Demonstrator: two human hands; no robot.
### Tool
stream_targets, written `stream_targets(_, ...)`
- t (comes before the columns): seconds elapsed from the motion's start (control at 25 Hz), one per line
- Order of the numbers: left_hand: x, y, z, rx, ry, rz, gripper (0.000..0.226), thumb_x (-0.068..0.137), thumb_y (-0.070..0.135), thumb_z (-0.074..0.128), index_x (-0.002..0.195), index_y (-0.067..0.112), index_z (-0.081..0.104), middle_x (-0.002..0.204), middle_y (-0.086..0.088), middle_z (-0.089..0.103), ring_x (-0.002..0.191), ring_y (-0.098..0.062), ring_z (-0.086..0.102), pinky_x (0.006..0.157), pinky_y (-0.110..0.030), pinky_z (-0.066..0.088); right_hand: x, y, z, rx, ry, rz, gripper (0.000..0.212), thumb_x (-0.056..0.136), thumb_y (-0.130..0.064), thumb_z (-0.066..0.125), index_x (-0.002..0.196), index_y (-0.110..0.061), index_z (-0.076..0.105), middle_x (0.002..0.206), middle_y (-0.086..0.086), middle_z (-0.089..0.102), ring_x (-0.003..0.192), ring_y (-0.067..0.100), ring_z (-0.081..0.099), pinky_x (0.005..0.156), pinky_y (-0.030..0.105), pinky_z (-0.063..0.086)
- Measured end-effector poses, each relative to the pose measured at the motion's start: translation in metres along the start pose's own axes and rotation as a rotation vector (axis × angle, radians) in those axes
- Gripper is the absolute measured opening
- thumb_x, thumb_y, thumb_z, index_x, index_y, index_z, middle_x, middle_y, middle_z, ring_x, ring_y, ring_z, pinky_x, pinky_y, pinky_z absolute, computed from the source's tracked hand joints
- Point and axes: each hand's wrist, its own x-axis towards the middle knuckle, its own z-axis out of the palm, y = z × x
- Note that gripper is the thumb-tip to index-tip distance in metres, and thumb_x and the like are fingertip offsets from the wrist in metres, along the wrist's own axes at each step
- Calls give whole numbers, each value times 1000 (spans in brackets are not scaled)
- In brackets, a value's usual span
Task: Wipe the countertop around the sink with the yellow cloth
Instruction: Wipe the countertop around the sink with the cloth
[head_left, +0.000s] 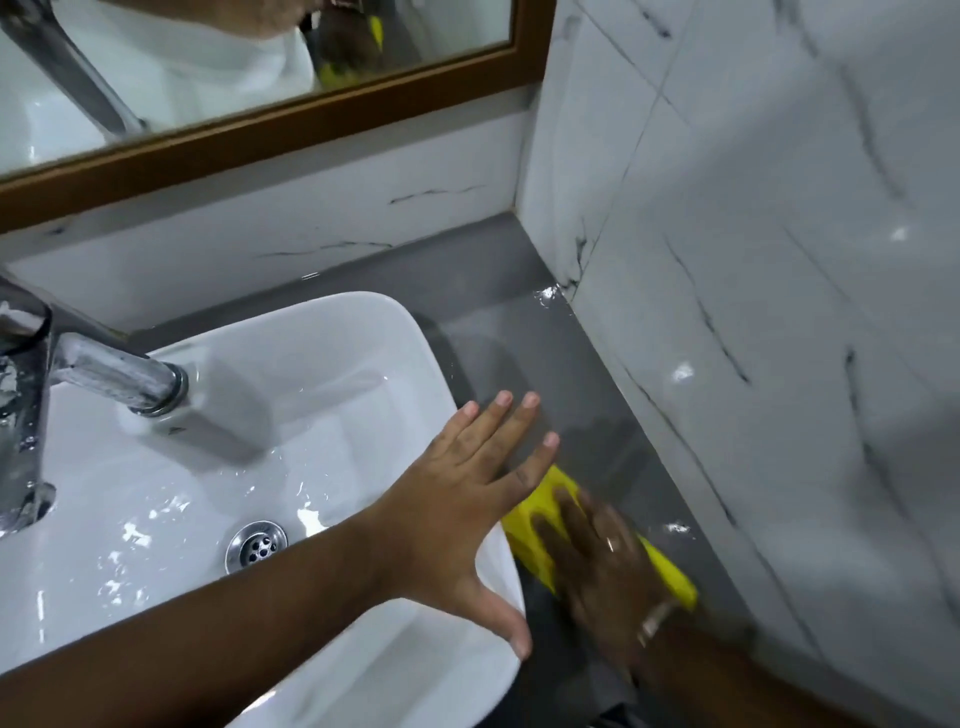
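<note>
A white rectangular sink (363, 332) sits on a grey countertop (545, 353). On the narrow strip of countertop right of the sink lies the yellow cloth (535, 525). My right hand (602, 561) presses flat on the cloth, blurred by motion, and covers its middle. My left hand (467, 488) rests with fingers spread on the sink's right rim, its fingertips reaching over the countertop. It holds nothing.
A chrome tap (104, 374) stands at the sink's left, its spout over the basin. A drain (256, 545) sits in the wet basin. White marble-pattern tiles (753, 312) wall the countertop on the right and back. A wood-framed mirror (270, 130) hangs above.
</note>
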Motion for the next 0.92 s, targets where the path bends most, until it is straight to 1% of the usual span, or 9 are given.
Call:
stream_targets(0.12,0,1,0,15,-6,-15,148,40,93,61,155,15,7,162,-13,-10,149,-32,-13,120,-54,0,-32,15,-4,62,37,115,59,88,-34,36,145,-30,21,151,8,27,133,38,36,105,49,28)
stream_targets(0.2,-1,1,2,41,-20,-52,152,39,94,58,155,14,1,162,-13,-14,148,-32,-16,120,-53,-1,31,40,-7,92,70,286,56,89,-33,32,144,-27,24,153,11,25,135,40,33,107,51,32)
stream_targets(0.32,-5,4,5,97,-14,-169,160,33,98,52,153,8,-4,160,-16,-19,146,-34,-22,119,-53,-5,130,52,-13,190,-41,506,63,90,-37,43,146,-26,17,157,12,14,142,38,16,112,52,19)
stream_targets(0.4,-9,4,4,82,-22,-246,163,31,100,49,153,5,-5,159,-20,-20,145,-36,-23,119,-56,-4,119,24,2,85,65,451,71,82,-37,58,143,-22,27,152,17,27,137,42,28,110,54,21)
stream_targets(0.48,-11,1,2,24,-26,-319,165,31,100,51,152,4,-8,157,-20,-24,144,-35,-25,118,-58,-2,52,-23,-2,96,-40,261,77,75,-40,63,143,-22,30,151,16,30,136,40,27,109,52,16)
stream_targets(0.6,-9,-1,1,0,-37,-343,167,30,100,51,151,5,-14,155,-18,-30,143,-32,-30,118,-58,-3,-16,-37,-7,139,-63,171,63,81,-38,49,141,-27,33,151,9,29,135,35,28,107,48,23)
stream_targets(0.72,-8,-3,6,21,-47,-345,168,29,102,49,150,4,-17,155,-19,-31,142,-32,-32,118,-57,-4,58,18,-11,136,-38,286,55,85,-36,33,140,-27,33,149,12,35,131,41,38,102,54,37)
stream_targets(0.84,-8,-4,11,49,-46,-349,169,30,101,49,149,2,-17,155,-21,-29,142,-33,-31,118,-56,-6,162,72,-19,197,-43,440,52,93,-37,28,144,-30,21,157,9,14,142,36,15,111,51,21)
stream_targets(0.92,-9,-3,10,77,-40,-353,169,30,101,48,149,1,-17,156,-23,-28,143,-35,-30,118,-55,-7,194,65,-15,194,-67,410,54,95,-36,29,146,-30,13,159,9,5,143,36,7,114,51,13)
